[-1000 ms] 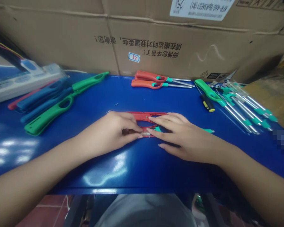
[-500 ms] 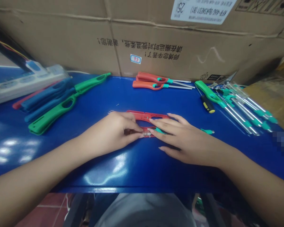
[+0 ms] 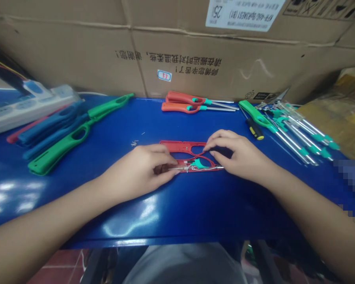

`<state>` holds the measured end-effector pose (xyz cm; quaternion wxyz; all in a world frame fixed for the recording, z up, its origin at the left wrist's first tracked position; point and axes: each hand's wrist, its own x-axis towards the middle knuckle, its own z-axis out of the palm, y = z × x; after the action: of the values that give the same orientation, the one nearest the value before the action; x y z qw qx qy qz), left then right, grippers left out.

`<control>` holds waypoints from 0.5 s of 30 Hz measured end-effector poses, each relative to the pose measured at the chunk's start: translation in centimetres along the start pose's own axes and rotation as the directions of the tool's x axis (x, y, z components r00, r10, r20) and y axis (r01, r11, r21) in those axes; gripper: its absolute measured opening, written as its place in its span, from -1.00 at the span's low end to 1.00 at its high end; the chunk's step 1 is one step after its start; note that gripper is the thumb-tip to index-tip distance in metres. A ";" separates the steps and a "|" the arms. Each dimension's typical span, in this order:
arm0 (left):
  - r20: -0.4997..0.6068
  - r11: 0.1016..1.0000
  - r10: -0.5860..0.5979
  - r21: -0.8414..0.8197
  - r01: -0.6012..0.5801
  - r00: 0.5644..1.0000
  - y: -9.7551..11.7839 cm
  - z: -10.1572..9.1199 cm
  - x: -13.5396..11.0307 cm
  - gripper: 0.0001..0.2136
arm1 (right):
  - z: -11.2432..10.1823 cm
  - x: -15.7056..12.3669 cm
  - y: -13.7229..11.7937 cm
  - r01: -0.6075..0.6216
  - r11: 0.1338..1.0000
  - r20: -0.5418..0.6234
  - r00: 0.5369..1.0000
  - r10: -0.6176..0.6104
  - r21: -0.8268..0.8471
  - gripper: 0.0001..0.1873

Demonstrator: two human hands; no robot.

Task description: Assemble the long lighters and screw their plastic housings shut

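Observation:
Two red lighter casing halves lie side by side on the blue table. In the nearer casing half [image 3: 208, 169] sit a green trigger [image 3: 198, 163], thin wires and a metal rod end. My left hand [image 3: 150, 163] is closed around this half's left end, thumb at the front edge, hiding that end. My right hand [image 3: 239, 154] pinches the right end of the farther casing half [image 3: 176, 146], finger and thumb together at its loop. The right hand also covers the nearer half's tip.
Small screws [image 3: 134, 143] lie left of the casings. Green casing halves [image 3: 59, 152] and blue ones [image 3: 51, 124] rest by a power strip [image 3: 32, 104]. Finished-looking orange lighters [image 3: 180, 107], a screwdriver [image 3: 255, 129] and metal lighter rods [image 3: 301, 132] lie behind, against a cardboard box [image 3: 85, 55].
My right hand has drawn back from over the nearer half's parts and closed at the farther half's right end. The trigger and wires now show. The left hand stays about where it was.

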<state>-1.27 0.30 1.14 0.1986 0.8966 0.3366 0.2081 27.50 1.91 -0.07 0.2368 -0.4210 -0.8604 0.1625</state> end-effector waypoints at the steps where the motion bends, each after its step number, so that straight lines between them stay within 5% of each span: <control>1: 0.001 1.000 0.007 0.007 -0.007 1.000 0.1 0.0 0.0 -0.84 | 0.0 0.0 0.2 -0.022 1.000 -0.012 1.000 0.022 0.010 -0.82; 10: -0.152 0.977 0.111 0.196 -0.080 0.982 -0.2 -0.1 0.3 -0.74 | -0.2 0.3 -0.2 -0.033 0.999 -0.106 0.994 0.037 0.038 -0.95; 15: -0.201 0.947 0.158 0.308 -0.091 0.967 -0.6 -0.4 0.3 -0.68 | 0.0 0.3 -1.9 -0.258 0.863 -0.098 0.939 0.330 0.433 -0.83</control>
<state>-1.58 1.02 1.20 0.0093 0.9066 0.3266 0.2669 26.12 1.08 0.97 0.3649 -0.4999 -0.7084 0.3392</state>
